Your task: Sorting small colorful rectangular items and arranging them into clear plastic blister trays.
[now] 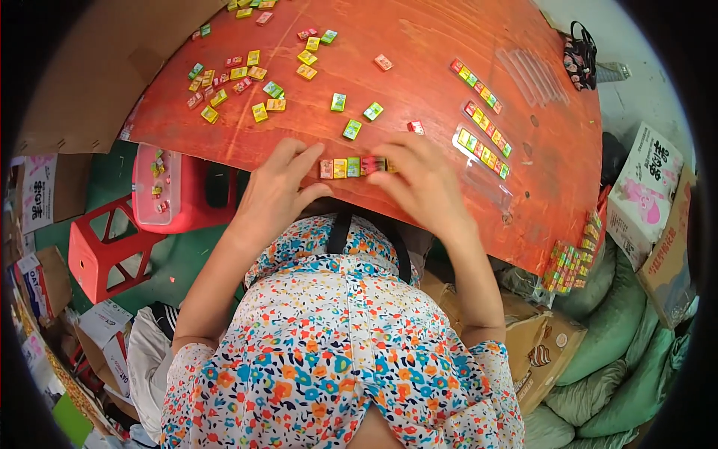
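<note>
A short row of small coloured boxes (340, 168) lies near the table's front edge, between my two hands. My left hand (278, 188) is at the row's left end, thumb and fingers apart, holding nothing. At the right end my right hand (422, 179) pinches a small red box (371, 165), slightly blurred; its fingers partly cover that end. Just beyond the row lie loose green boxes (352, 129) and a red box (415, 128). To the right, several narrow clear trays (485, 151) hold rows of similar boxes.
More loose boxes (254, 73) are scattered over the far left of the red table (419, 45). Empty clear trays (532, 78) lie at the far right. Packed boxes (572, 262) sit by the right corner. A red stool (112, 243) and a plastic tub (157, 187) stand left.
</note>
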The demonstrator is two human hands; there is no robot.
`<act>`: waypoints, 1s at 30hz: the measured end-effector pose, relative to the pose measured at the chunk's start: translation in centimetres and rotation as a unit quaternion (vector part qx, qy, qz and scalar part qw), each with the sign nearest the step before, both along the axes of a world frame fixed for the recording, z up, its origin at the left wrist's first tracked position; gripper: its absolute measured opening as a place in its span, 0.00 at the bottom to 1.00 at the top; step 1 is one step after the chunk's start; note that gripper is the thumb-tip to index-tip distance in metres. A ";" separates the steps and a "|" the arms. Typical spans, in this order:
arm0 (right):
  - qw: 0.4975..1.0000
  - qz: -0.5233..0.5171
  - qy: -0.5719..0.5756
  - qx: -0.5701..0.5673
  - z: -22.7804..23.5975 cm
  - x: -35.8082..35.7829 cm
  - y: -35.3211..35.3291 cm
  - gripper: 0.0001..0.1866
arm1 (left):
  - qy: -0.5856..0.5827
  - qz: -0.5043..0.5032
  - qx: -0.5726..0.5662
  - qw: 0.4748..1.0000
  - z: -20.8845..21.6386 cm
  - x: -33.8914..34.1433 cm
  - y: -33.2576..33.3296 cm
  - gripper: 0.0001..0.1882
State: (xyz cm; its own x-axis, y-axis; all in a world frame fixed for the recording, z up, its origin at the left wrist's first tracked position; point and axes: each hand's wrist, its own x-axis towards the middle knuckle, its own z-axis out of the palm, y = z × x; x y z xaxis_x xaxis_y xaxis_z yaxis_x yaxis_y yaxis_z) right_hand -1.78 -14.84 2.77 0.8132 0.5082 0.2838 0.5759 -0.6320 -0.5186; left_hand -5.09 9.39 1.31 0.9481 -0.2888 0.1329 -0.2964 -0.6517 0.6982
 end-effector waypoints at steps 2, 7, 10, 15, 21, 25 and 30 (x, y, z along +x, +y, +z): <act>0.999 0.030 -0.027 0.020 -0.3 -0.2 2.7 0.15 | 0.025 0.024 -0.005 0.999 0.5 -0.2 0.9 0.29; 0.996 0.053 -0.054 -0.053 -0.9 -0.3 6.8 0.18 | 0.064 0.055 -0.023 0.996 1.1 -0.3 2.8 0.29; 0.992 0.048 -0.069 -0.089 -1.1 -0.1 6.2 0.20 | 0.039 0.029 -0.024 0.999 0.7 -0.6 2.3 0.29; 0.996 0.014 -0.037 -0.078 0.8 0.2 1.7 0.23 | 0.018 -0.005 0.008 1.000 0.2 -0.1 0.9 0.28; 0.990 -0.006 0.108 -0.089 0.1 0.4 -2.1 0.25 | 0.006 -0.020 0.035 0.999 -0.2 0.9 -0.3 0.25; 0.993 -0.022 0.093 -0.072 -1.1 0.1 -1.2 0.23 | 0.003 -0.035 0.035 0.999 -0.2 1.2 -1.4 0.21; 0.998 -0.027 0.015 -0.049 -2.3 -0.8 -1.3 0.18 | 0.016 -0.033 0.005 0.999 -0.4 1.4 -2.2 0.13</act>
